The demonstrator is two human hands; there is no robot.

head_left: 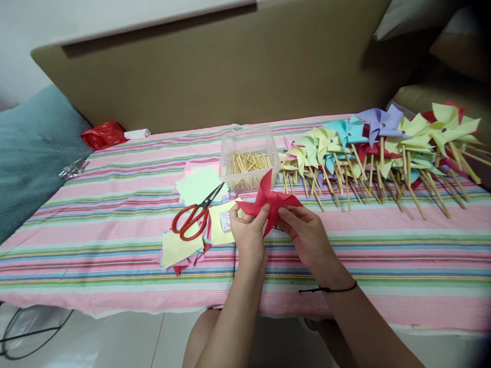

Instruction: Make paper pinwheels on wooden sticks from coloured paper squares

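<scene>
A red paper pinwheel [267,197] without a visible stick is held up between my hands above the striped cloth. My left hand [249,230] pinches it near the centre with the thumb. From the right, my right hand [305,232] grips the lower right blade between thumb and fingers. Just behind the pinwheel stands a clear plastic box [249,134] holding many short wooden sticks [249,164]. Left of my left hand lie red-handled scissors [195,214] across stacks of coloured paper [199,185]. A small white box [225,221] rests on yellow paper beside that hand.
Many finished pinwheels on sticks [345,135] are piled along the right side. A red plastic bag [103,135] and a white block [137,134] lie at the back left, near a teal cushion [34,153]. The brown backrest [215,71] rises behind the striped cloth [115,214].
</scene>
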